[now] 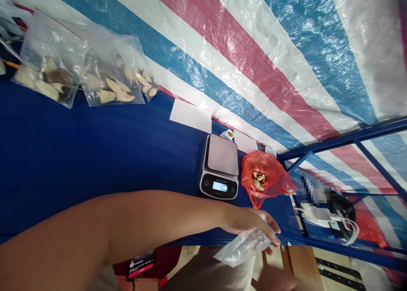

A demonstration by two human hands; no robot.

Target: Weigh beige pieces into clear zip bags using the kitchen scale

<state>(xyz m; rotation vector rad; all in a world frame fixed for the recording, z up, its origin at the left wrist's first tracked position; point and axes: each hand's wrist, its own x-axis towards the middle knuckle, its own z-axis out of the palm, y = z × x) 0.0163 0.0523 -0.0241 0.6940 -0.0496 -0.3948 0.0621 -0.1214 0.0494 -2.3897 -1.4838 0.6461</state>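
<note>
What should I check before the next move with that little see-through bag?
1. Small clear bag gripped by the left hand: ok.
2. Scale screen lit: ok.
3. Scale plate bare: ok.
4. Orange bag beside the scale open, pale pieces showing inside: ok.
5. Number on the scale screen readable: cannot tell, too small.
6. Small clear bag has something in it: cannot tell.
</note>
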